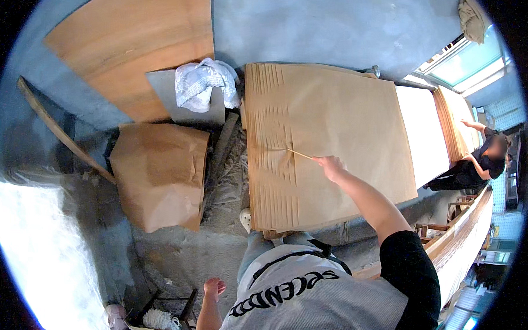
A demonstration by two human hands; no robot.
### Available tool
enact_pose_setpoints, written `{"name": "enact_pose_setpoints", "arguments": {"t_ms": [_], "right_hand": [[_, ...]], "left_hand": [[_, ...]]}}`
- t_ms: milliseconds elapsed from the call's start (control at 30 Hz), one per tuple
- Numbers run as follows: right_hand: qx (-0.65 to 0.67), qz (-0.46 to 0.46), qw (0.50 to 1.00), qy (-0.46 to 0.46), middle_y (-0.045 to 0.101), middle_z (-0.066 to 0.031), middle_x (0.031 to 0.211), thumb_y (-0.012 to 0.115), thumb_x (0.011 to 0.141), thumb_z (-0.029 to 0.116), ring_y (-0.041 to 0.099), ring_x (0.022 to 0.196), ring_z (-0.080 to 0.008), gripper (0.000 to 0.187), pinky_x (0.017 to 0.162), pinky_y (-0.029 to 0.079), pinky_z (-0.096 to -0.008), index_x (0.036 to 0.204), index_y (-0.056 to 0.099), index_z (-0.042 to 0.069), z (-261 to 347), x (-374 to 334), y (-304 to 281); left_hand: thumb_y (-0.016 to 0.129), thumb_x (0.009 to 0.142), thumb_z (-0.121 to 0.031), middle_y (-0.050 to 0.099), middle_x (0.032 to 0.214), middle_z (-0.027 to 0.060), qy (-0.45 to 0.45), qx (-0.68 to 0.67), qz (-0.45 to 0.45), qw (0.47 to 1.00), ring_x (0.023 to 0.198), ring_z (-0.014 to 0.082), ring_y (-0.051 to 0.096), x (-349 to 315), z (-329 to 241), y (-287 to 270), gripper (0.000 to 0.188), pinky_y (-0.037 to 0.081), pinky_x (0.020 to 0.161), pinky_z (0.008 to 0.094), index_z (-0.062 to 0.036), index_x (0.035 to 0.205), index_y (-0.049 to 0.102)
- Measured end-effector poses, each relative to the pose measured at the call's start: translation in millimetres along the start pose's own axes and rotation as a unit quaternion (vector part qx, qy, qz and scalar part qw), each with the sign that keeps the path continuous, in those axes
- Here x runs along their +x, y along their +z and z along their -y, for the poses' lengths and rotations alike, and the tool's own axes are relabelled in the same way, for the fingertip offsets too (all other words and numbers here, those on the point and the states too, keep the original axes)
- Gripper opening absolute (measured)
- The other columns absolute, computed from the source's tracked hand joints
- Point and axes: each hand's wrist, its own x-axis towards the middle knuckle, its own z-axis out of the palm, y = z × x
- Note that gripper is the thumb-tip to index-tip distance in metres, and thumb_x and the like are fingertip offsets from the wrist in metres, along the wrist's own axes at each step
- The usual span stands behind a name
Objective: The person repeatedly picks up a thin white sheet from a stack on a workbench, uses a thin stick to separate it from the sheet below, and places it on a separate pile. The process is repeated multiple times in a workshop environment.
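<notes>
My right hand (331, 167) is closed round a thin wooden stick (300, 153). The stick's tip rests at the creased left part of a large stack of brown paper sheets (353, 121). Along that left side the sheet edges lie fanned out in short overlapping steps. My right forearm stretches across the near right corner of the stack. Down at my left side, away from the paper, my left hand (215, 287) hangs with nothing in it, its fingers loosely apart.
Left of the stack lies a brown paper bundle (159, 173); a white patterned cloth (204, 84) hangs over a grey board behind it. White sheets (423, 133) adjoin the stack's right side. Farther right, another person (482, 161) works at more brown paper. A long curved strip (64, 129) leans left.
</notes>
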Motion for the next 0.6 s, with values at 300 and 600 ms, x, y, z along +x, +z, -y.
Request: {"name": "enact_pose_setpoints", "arguments": {"t_ms": [300, 600], "right_hand": [[0.014, 0.039, 0.998, -0.042, 0.061, -0.0089, 0.092, 0.046, 0.084, 0.019, 0.057, 0.076, -0.0197, 0.03, 0.07, 0.042, -0.0306, 0.113, 0.055, 0.019, 97.4, 15.0, 30.4], [0.022, -0.058, 0.995, -0.081, 0.057, -0.0083, 0.069, 0.048, 0.084, 0.028, 0.054, 0.068, -0.017, 0.03, 0.065, 0.042, -0.0324, 0.103, 0.06, 0.007, 36.8, 6.9, -12.9]], "left_hand": [[0.052, 0.08, -0.017, 0.061, 0.077, 0.0104, 0.051, 0.135, 0.01, 0.99, 0.067, 0.0225, 0.061, -27.6, -42.6, 39.1, 0.015, 0.051, 0.057, 0.0349, -0.0079, 0.092, 0.053], [0.049, 0.081, -0.022, 0.059, 0.074, 0.0092, -0.061, 0.016, -0.009, 0.998, 0.059, 0.0214, 0.059, 24.6, 13.6, -6.2, 0.017, 0.05, 0.052, 0.0346, -0.0076, 0.089, 0.054]]}}
